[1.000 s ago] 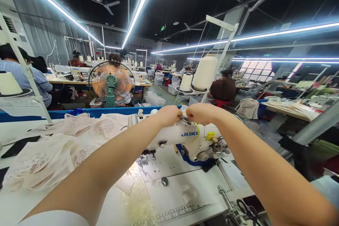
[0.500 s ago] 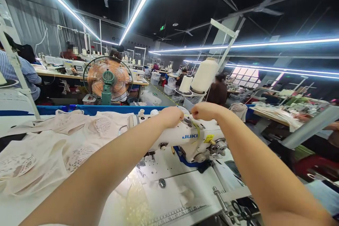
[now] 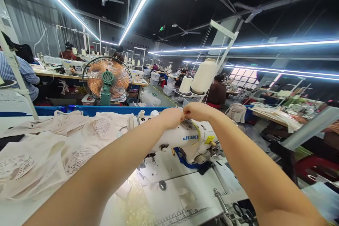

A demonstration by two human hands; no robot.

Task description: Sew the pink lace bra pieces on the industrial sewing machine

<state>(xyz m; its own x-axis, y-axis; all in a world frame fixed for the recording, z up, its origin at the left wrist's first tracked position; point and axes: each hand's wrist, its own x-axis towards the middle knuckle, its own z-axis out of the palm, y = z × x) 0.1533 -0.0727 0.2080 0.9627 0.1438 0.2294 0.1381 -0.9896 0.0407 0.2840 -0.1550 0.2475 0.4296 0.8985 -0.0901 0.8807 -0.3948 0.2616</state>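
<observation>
Above the arm of a white JUKI sewing machine (image 3: 176, 135), my left hand (image 3: 171, 118) and my right hand (image 3: 198, 111) meet with fingertips together. Both are closed in a pinch. Whatever lies between the fingers is too small to make out. Just behind my hands stand a large cream thread cone (image 3: 205, 76) and a smaller cone (image 3: 186, 85) on a thread stand. Pale garments (image 3: 47, 152) with cut-out lace patterns are spread left of the machine. On the machine bed rests a small dark, shiny round object (image 3: 162, 185).
A printed ruler scale (image 3: 182, 216) runs along the table's front edge. Scissors (image 3: 239, 213) lie at the lower right. Beyond the blue-edged table stands a green fan (image 3: 107, 79). Co-workers sit at other sewing stations, one in a striped shirt (image 3: 19, 72) at far left.
My right hand has moved left, closing the small gap to my left hand. My left hand stays nearly in place over the machine.
</observation>
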